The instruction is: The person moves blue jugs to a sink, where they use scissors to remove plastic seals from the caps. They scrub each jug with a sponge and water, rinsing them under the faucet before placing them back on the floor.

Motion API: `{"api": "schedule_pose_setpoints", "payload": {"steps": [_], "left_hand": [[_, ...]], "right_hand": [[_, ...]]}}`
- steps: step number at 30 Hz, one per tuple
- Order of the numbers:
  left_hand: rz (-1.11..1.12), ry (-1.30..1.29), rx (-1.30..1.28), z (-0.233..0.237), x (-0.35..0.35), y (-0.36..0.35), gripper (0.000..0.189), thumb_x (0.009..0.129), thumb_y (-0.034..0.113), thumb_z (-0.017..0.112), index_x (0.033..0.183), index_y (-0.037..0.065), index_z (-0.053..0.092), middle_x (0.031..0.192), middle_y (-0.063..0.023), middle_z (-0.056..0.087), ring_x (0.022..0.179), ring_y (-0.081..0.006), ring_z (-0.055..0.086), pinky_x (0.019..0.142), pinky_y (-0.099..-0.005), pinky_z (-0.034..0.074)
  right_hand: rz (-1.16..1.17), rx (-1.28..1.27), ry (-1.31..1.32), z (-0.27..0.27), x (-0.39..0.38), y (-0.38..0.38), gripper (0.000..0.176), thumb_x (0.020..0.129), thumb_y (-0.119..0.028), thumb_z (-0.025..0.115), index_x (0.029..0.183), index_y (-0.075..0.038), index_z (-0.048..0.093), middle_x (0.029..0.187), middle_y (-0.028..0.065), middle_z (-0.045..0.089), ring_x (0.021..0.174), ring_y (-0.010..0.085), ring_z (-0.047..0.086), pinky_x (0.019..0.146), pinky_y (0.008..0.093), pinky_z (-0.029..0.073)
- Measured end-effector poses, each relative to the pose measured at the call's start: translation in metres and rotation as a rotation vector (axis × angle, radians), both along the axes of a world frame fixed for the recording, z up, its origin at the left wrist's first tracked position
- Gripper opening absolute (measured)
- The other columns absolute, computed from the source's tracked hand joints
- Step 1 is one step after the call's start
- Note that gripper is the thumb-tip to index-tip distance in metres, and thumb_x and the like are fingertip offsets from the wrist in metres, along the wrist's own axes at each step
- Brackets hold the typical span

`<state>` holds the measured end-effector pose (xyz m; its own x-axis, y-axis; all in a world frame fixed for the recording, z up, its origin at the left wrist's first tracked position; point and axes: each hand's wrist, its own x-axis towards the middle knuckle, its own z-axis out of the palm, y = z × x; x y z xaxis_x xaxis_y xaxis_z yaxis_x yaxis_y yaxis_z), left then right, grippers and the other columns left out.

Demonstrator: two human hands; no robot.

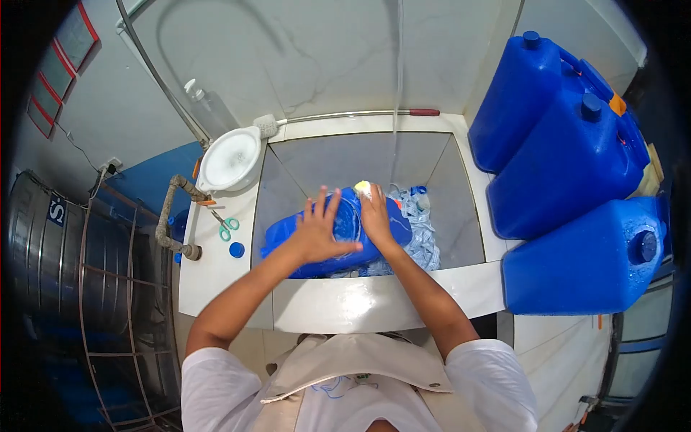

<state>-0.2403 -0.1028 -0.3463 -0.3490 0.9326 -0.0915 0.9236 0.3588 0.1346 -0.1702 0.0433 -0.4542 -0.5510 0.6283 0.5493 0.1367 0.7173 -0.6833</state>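
A blue plastic container (392, 229) lies on its side in the tiled basin (295, 155), wet on its surface. My left hand (318, 229) is over its left part with the fingers spread and nothing held. My right hand (374, 216) is closed around a small yellow and white sponge (363, 189) at the container's far edge. Beneath and to the right of the container lies a heap of clear and light blue plastic pieces (425, 245). A thin stream of water (395, 137) falls behind my right hand.
Three large blue jerrycans (515, 101) stand on the right ledge. On the left ledge are a white bowl (230, 160), green-handled scissors (226, 227), a blue cap (237, 250) and a bent pipe (169, 209). A long-handled brush (345, 115) lies along the back edge.
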Motion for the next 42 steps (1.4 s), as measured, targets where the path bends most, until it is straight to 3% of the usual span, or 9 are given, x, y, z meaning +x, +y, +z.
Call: {"api": "schedule_pose_setpoints", "payload": {"steps": [4, 5, 9, 14, 17, 21, 30, 35, 42], "left_hand": [[0.034, -0.289, 0.205, -0.007, -0.008, -0.013, 0.108, 0.061, 0.061, 0.072, 0.143, 0.012, 0.022, 0.144, -0.0249, 0.020, 0.126, -0.0507, 0.028, 0.103, -0.0499, 0.031], [0.061, -0.449, 0.431, -0.011, -0.020, -0.017, 0.104, 0.061, 0.053, 0.075, 0.141, 0.010, 0.025, 0.141, -0.0264, 0.024, 0.123, -0.0483, 0.033, 0.102, -0.0483, 0.033], [0.551, -0.113, 0.259, -0.020, -0.095, -0.100, 0.100, 0.065, 0.059, 0.070, 0.143, 0.016, 0.024, 0.144, -0.0247, 0.023, 0.124, -0.0508, 0.032, 0.100, -0.0524, 0.034], [0.868, -0.058, -0.024, -0.066, -0.127, -0.183, 0.100, 0.064, 0.062, 0.068, 0.143, 0.018, 0.026, 0.146, -0.0218, 0.021, 0.127, -0.0525, 0.026, 0.097, -0.0601, 0.031], [0.452, 0.293, 0.188, -0.063, -0.111, -0.158, 0.091, 0.069, 0.060, 0.066, 0.137, 0.007, 0.036, 0.142, -0.0233, 0.029, 0.127, -0.0473, 0.030, 0.098, -0.0569, 0.032], [-0.123, -0.259, 0.305, -0.062, -0.086, -0.069, 0.069, 0.073, 0.050, 0.067, 0.120, 0.001, 0.051, 0.109, -0.0268, 0.058, 0.105, -0.0397, 0.054, 0.089, -0.0450, 0.043], [0.185, -0.350, 0.296, -0.055, -0.092, 0.081, 0.043, 0.077, 0.040, 0.066, 0.082, -0.002, 0.061, 0.079, -0.0255, 0.063, 0.077, -0.0409, 0.062, 0.068, -0.0457, 0.048], [0.084, -0.267, 0.269, -0.035, -0.065, 0.147, 0.040, 0.077, 0.033, 0.065, 0.077, -0.007, 0.060, 0.071, -0.0251, 0.062, 0.065, -0.0382, 0.063, 0.063, -0.0446, 0.049], [0.204, -0.733, 0.070, -0.025, -0.058, 0.171, 0.024, 0.076, 0.015, 0.061, 0.067, -0.006, 0.055, 0.054, -0.0171, 0.058, 0.042, -0.0252, 0.058, 0.045, -0.0385, 0.048]], "right_hand": [[-0.034, 0.160, -0.122, -0.005, 0.010, -0.004, 0.028, 0.088, -0.014, 0.048, 0.112, 0.001, 0.047, 0.110, 0.0189, 0.049, 0.107, 0.0381, 0.043, 0.093, 0.0451, 0.036], [-0.001, -0.445, 0.001, 0.011, 0.010, -0.009, 0.031, 0.086, -0.015, 0.049, 0.113, 0.000, 0.046, 0.112, 0.0193, 0.049, 0.111, 0.0374, 0.040, 0.096, 0.0453, 0.034], [-0.037, -0.577, 0.111, 0.029, 0.014, -0.021, 0.036, 0.082, -0.016, 0.053, 0.114, 0.001, 0.045, 0.113, 0.0203, 0.048, 0.114, 0.0377, 0.038, 0.098, 0.0450, 0.032], [0.380, -0.002, -0.161, 0.059, 0.006, -0.009, 0.041, 0.074, -0.014, 0.060, 0.109, 0.003, 0.047, 0.112, 0.0219, 0.048, 0.113, 0.0399, 0.039, 0.098, 0.0439, 0.034], [0.490, 0.041, -0.245, 0.067, -0.011, 0.012, 0.038, 0.070, -0.010, 0.058, 0.105, 0.003, 0.050, 0.112, 0.0228, 0.051, 0.110, 0.0400, 0.045, 0.095, 0.0433, 0.037], [0.556, -0.022, -0.295, 0.083, -0.028, 0.051, 0.034, 0.072, -0.011, 0.059, 0.102, 0.003, 0.056, 0.103, 0.0215, 0.059, 0.099, 0.0375, 0.055, 0.088, 0.0403, 0.043], [0.298, -0.513, 0.008, -0.012, -0.032, 0.179, 0.032, 0.091, -0.021, 0.042, 0.108, 0.001, 0.058, 0.102, 0.0201, 0.056, 0.101, 0.0343, 0.048, 0.090, 0.0411, 0.035], [-0.761, -0.005, 0.191, -0.027, -0.020, 0.116, 0.031, 0.093, -0.020, 0.043, 0.108, 0.004, 0.056, 0.096, 0.0173, 0.051, 0.104, 0.0335, 0.042, 0.089, 0.0390, 0.036], [-0.202, -0.084, 0.158, 0.033, 0.026, 0.114, 0.029, 0.090, -0.020, 0.051, 0.109, 0.001, 0.058, 0.100, 0.0174, 0.055, 0.095, 0.0344, 0.051, 0.084, 0.0385, 0.041]]}}
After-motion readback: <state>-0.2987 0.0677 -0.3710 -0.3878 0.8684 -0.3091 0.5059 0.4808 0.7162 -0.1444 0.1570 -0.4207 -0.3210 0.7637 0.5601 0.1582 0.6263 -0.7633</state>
